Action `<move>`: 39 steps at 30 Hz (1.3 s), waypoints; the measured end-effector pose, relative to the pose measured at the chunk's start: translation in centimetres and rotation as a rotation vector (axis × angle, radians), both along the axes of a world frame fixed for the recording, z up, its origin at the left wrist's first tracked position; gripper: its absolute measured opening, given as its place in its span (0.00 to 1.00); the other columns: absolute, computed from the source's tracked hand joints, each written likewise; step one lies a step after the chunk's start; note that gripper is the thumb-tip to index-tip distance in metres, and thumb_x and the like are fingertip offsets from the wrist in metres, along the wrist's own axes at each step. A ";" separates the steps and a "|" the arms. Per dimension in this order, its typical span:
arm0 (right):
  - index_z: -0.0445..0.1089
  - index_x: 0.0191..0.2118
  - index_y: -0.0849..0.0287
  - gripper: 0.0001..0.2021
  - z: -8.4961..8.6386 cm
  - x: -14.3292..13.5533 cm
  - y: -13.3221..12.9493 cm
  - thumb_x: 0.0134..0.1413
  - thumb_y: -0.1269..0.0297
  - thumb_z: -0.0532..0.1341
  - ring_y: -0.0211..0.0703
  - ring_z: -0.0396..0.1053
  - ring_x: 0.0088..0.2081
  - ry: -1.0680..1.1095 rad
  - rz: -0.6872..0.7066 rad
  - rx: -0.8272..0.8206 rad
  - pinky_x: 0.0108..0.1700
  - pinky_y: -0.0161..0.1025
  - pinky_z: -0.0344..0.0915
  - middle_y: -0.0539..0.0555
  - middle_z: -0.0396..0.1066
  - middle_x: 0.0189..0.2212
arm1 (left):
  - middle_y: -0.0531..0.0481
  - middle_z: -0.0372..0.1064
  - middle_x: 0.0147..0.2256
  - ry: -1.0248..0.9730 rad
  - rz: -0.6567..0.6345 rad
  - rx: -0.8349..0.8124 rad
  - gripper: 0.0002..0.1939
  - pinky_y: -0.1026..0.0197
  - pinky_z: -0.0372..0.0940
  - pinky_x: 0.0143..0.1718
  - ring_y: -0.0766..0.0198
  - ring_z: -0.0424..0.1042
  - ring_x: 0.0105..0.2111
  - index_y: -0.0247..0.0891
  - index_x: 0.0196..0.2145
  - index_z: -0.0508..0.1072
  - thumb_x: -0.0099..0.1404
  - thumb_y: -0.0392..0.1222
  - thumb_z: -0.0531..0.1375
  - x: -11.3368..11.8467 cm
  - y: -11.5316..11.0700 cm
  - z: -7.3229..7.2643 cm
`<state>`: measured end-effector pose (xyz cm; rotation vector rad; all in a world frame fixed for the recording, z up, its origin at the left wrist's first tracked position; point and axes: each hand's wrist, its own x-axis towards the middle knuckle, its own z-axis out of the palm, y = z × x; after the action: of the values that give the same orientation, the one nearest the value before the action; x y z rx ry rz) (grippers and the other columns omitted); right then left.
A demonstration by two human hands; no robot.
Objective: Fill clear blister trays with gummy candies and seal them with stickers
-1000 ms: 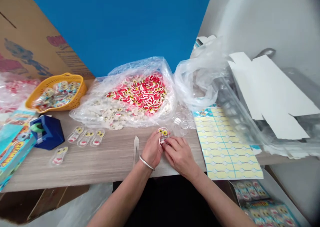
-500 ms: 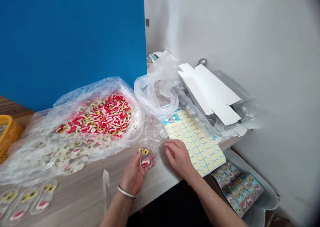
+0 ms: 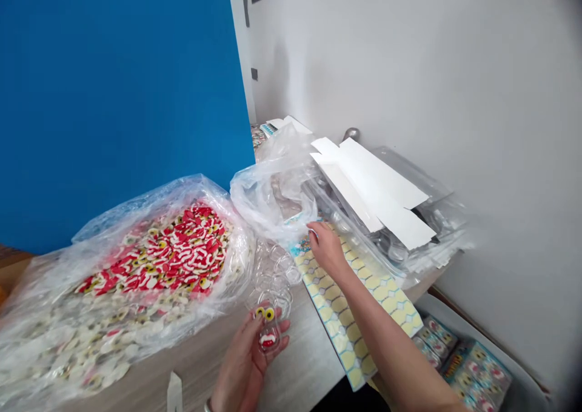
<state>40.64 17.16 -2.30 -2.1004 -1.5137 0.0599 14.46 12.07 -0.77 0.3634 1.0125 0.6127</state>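
Holding, left hand (image 3: 245,360): one clear case (image 3: 270,326), near centre, raised over the worktop (image 3: 309,339). Fingers clamped on the case, thumb at its left edge, the others behind and along the right. Contents: a pair of yellow-and-black eyes at the far end, a red-and-white mouth at the near end. Face kept upward, probably so the loose pieces stay seated in their hollows.

Right hand (image 3: 328,248): farther off, over the far end of a yellow sticker sheet (image 3: 384,285). Fingers curled, thumb and forefinger tips close; whether they pinch anything, cannot tell. The sheet lies flat, slanting to the near edge, apparently laid there for easy reach on the right.

Clear bag (image 3: 130,215), left: mouth spread wide, presumably for ready picking; filled with red, white and yellow pieces (image 3: 175,254).

Empty clear cases (image 3: 279,263): loose group between bag and sheet, within reach of both hands.

Crumpled plastic bag (image 3: 268,185): far centre, beside the sheet's far end.

White card blanks (image 3: 382,185): far right, resting on clear plastic packaging (image 3: 411,166), seemingly set aside from the working area.

Filled packs (image 3: 482,369): near right, below worktop level.
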 end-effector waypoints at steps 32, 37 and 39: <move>0.69 0.28 0.58 0.17 2.5 -10.7 -7.4 0.61 0.51 0.56 0.39 0.66 0.28 1.156 0.129 0.079 0.31 0.35 0.63 0.50 0.69 0.25 | 0.41 0.74 0.44 -0.326 0.256 0.056 0.18 0.51 0.71 0.43 0.52 0.75 0.45 0.36 0.45 0.71 0.68 0.52 0.54 0.9 0.5 0.8; 0.75 0.40 0.57 0.12 1.3 -15.6 -10.6 0.61 0.59 0.55 0.41 0.67 0.29 1.086 0.149 0.007 0.32 0.37 0.64 0.50 0.71 0.26 | 0.42 0.74 0.42 -0.388 0.346 0.091 0.19 0.56 0.69 0.44 0.56 0.74 0.43 0.34 0.43 0.74 0.68 0.53 0.54 0.8 -1.5 0.4; 0.74 0.45 0.58 0.13 1.2 -16.8 -10.8 0.58 0.61 0.57 0.43 0.70 0.32 1.022 0.125 0.045 0.36 0.39 0.67 0.53 0.75 0.33 | 0.45 0.75 0.40 -0.382 0.372 0.109 0.15 0.59 0.68 0.44 0.60 0.74 0.40 0.35 0.43 0.74 0.66 0.48 0.58 0.5 -2.2 0.1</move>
<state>23.86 6.36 -1.13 -1.5026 -0.9640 0.9673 15.00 9.85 -0.65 0.1425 0.6817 1.0333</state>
